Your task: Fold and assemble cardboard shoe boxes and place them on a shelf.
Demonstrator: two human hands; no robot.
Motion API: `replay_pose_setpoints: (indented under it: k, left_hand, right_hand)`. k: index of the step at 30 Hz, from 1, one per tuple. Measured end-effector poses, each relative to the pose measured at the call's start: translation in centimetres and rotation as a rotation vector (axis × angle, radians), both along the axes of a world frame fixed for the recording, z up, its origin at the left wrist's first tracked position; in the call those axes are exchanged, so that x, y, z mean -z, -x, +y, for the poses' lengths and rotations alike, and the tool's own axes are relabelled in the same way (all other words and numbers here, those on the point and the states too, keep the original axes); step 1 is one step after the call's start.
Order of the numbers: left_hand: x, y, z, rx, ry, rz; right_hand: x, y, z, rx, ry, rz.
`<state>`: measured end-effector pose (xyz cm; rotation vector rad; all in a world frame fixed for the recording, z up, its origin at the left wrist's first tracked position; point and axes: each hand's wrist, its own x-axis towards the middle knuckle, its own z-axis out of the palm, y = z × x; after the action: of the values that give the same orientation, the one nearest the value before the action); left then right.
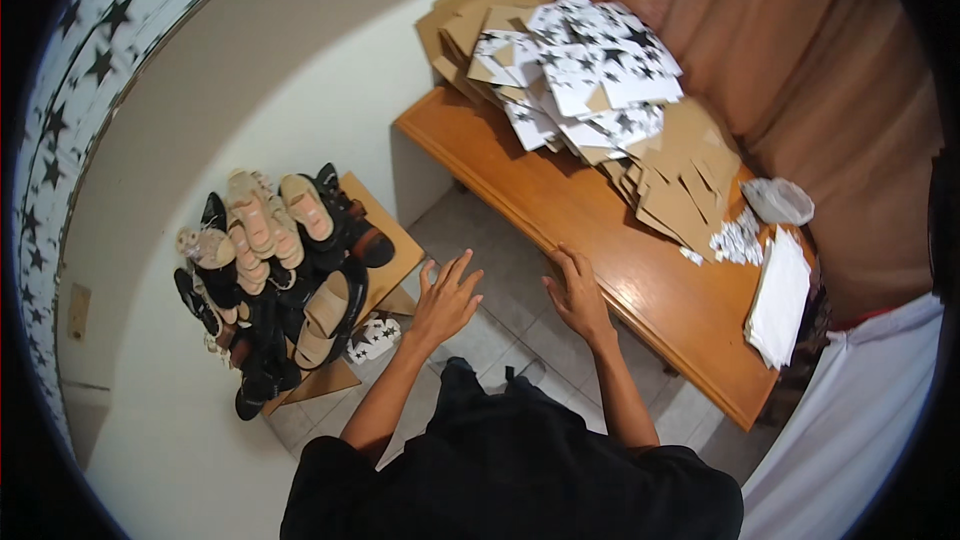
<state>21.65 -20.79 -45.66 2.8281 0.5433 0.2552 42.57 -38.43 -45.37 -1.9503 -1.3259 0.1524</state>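
Note:
My left hand (447, 302) hangs above the floor with its fingers spread, and nothing is in it. It is nearest to a heap of sandals and shoes (325, 315), beige and black, piled on a brown cardboard box (398, 252). My right hand (580, 295) is also empty, thumb apart from the fingers. Its fingertips overlap the front edge of a wooden table (500, 165) in the view; whether they touch it I cannot tell. On that table lies a pile of flat brown cardboard pieces (685, 195), with white star-printed ones (600, 65) farther back.
Toward the table's right end are a clear plastic bag (778, 201), small white printed scraps (738, 238) and a stack of white sheets (780, 298). A star-printed piece (374, 338) lies beside the shoe box. Brown curtains (800, 50) hang behind the table; grey tiles (500, 325) cover the floor.

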Motion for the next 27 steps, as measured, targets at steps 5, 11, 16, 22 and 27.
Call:
replay_pose_setpoints:
  k: [5, 11, 16, 22, 27]
  left_hand:
    - [1.9, -5.9, -5.1, 0.075, 0.069, -0.007]
    - [0.8, -14.1, -7.0, 0.170, 0.092, -0.055]
    - [0.4, -20.5, -5.0, 0.189, 0.132, -0.112]
    - [0.9, -28.0, 0.6, 0.160, 0.205, -0.222]
    - [0.5, -34.1, 6.8, 0.153, 0.176, -0.219]
  right_hand:
    - [2.9, -3.8, -7.3, 0.161, -0.002, 0.011]
    - [2.3, -9.7, -10.0, 0.249, -0.011, 0.055]
    - [2.5, -15.6, -7.6, 0.268, -0.056, 0.036]
    - [2.1, -22.2, -1.7, 0.261, -0.095, 0.097]
    - [1.6, -28.2, 4.2, 0.272, -0.071, 0.164]
